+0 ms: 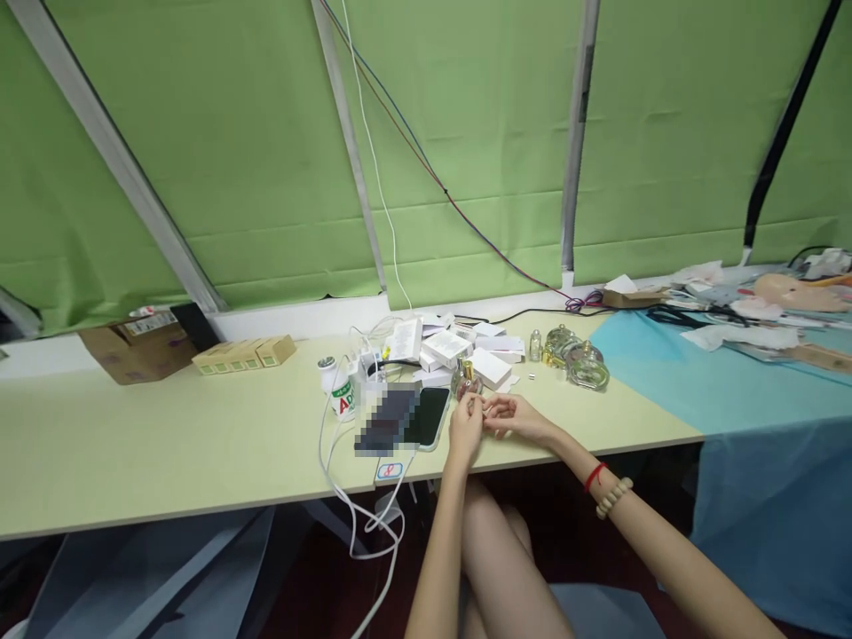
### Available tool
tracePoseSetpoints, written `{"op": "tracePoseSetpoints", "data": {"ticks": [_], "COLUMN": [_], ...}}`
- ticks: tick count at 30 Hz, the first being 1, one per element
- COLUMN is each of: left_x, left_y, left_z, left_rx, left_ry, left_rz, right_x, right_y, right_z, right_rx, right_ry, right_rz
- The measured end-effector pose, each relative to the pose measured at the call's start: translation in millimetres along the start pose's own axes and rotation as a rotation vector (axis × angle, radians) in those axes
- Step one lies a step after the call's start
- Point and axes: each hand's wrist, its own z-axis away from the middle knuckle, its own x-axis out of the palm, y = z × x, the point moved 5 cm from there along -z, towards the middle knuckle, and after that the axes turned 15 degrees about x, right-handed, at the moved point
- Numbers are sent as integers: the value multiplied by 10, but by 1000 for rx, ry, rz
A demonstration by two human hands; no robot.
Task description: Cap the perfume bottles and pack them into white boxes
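Observation:
My left hand [467, 421] is closed at the table's front edge, its fingertips pressed together. My right hand [517, 417] meets it from the right, fingers curled and thumb drawn in. Whatever sits between the fingertips is too small or hidden to name. Just beyond my left hand is a small glass bottle [466, 380] with gold-coloured parts and something reddish low down; I cannot tell whether the fingers touch it. Left of that hand lies a dark-screened phone [434, 417], beside a pixelated dark device [390, 419].
White small boxes [449, 346] are heaped behind my hands. To their right are a clear bottle [535, 346] and several glass-and-gold pieces [587, 368]. A white bottle [341, 390], white cables [359, 515] and yellowish cartons [245, 355] are leftward. Blue cloth [765, 399] covers the right end.

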Motion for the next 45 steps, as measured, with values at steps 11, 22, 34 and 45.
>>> {"op": "tracePoseSetpoints", "data": {"ticks": [11,22,34,45], "left_x": [-49,-91,-37,-3], "left_y": [38,11,57,130], "left_z": [28,9,44,7], "left_rx": [-23,-109,-226,-229], "left_ry": [-62,-90,-170,-257], "left_rz": [-68,43,-35,-193], "right_x": [86,111,-1273,-1947], "right_y": [52,-80,-430,-194], "right_z": [-51,60,727,973], "right_rx": [-34,-245,-375,209], "right_ry": [-49,161,1185,773], "right_rz": [78,513,987,995]}}
